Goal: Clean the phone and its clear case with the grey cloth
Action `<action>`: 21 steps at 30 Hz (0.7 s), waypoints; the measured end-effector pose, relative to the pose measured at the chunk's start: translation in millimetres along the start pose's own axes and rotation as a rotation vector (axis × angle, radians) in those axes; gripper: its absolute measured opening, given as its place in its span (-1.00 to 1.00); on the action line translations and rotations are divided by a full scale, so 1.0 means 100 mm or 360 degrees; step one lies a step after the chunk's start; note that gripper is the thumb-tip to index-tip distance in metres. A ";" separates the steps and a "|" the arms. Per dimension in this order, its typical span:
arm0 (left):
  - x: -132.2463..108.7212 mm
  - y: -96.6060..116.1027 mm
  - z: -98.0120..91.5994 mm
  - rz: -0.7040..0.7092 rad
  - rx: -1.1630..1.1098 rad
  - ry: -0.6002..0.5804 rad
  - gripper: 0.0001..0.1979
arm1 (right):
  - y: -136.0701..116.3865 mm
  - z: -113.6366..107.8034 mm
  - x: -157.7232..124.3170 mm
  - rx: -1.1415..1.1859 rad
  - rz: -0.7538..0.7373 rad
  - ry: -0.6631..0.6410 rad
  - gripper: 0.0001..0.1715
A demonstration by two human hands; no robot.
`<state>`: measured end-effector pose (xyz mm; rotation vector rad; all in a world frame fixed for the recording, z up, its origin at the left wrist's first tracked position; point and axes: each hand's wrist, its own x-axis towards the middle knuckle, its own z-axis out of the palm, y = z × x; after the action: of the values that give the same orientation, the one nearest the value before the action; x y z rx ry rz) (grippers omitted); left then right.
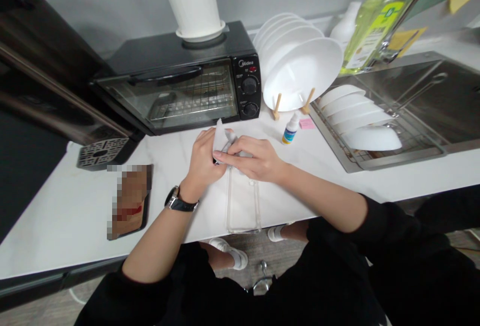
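Two hands over a white bench (75,206): the left hand (202,161), its fingers curled, and the right hand (260,158), its fingers closed narrowly, hold a crumpled white sheet (219,138) between them. A dark object beneath is mostly hidden. The clear case (243,206) lies nearer the bench's front edge; a small bottle (290,130) stands to the right.

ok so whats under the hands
A clear case lies on the counter below them, its near part in view. The left hand and right hand cover its far end, so how far it reaches cannot be seen.
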<state>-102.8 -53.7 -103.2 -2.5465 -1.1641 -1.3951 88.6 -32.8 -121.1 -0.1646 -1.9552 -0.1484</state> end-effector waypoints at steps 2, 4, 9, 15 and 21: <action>-0.01 0.00 0.01 -0.0008 -0.0016 -0.0026 -0.82 | -0.03 0.00 0.01 0.0013 -0.0037 -0.0023 -0.57; -0.01 0.00 0.01 0.0003 -0.0032 -0.0034 -0.81 | -0.04 0.00 0.02 0.0024 -0.0059 -0.0024 -0.57; 0.00 0.00 0.00 0.0019 0.0039 0.0002 -0.90 | 0.02 -0.01 -0.01 0.0027 0.0086 0.0027 -0.47; 0.02 0.04 -0.03 0.0019 0.0090 -0.0006 -0.82 | 0.10 -0.01 -0.07 0.0026 0.0327 0.0119 -0.37; 0.01 0.04 -0.03 -0.0033 0.0067 -0.0040 -0.69 | 0.12 -0.01 -0.05 0.0056 0.0380 0.0182 -0.39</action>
<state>-102.5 -57.7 -99.4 -2.5383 -1.2133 -1.3318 93.9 -22.0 -125.4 -0.3569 -1.8074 0.0330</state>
